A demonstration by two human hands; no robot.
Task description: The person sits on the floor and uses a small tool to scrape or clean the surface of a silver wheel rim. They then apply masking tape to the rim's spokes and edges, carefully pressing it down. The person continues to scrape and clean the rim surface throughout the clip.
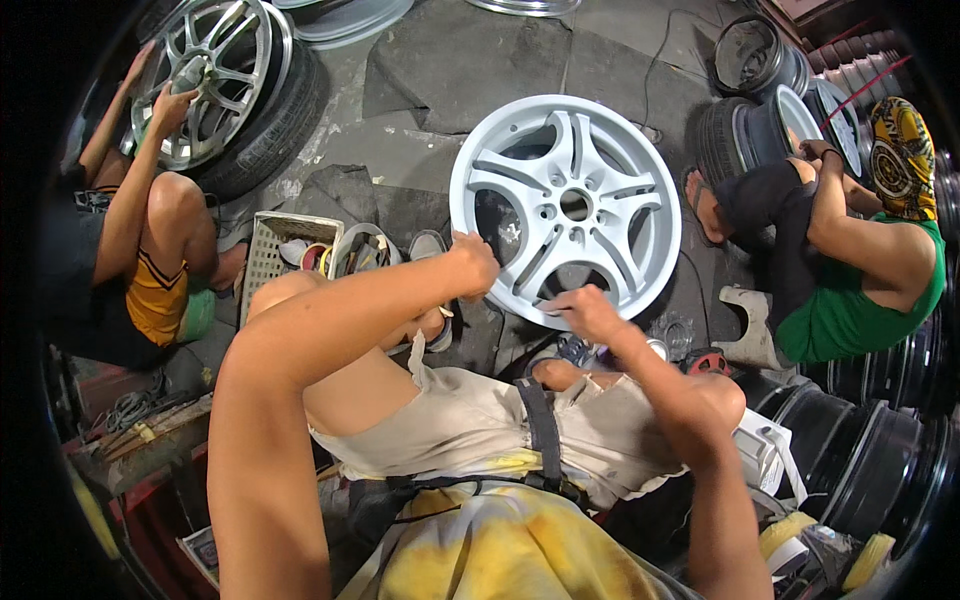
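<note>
A pale grey-white wheel rim (610, 215) with paired spokes stands tilted in front of my knees. My left hand (472, 265) is closed on its left lower edge, with the fingertips hidden behind the lip. My right hand (592, 316) is at the rim's lower edge, slightly blurred. Its fingers are pinched together over the near lip, at a small greyish thing too unclear to name. Both forearms reach over my lap.
At left, a person holds a grey pad on a silver wheel (205, 80) resting on a tyre. A plastic basket (262, 250) with tape rolls stands by my left knee. At right, another person sits near stacked rims (760, 55); black rims (880, 460) lie behind.
</note>
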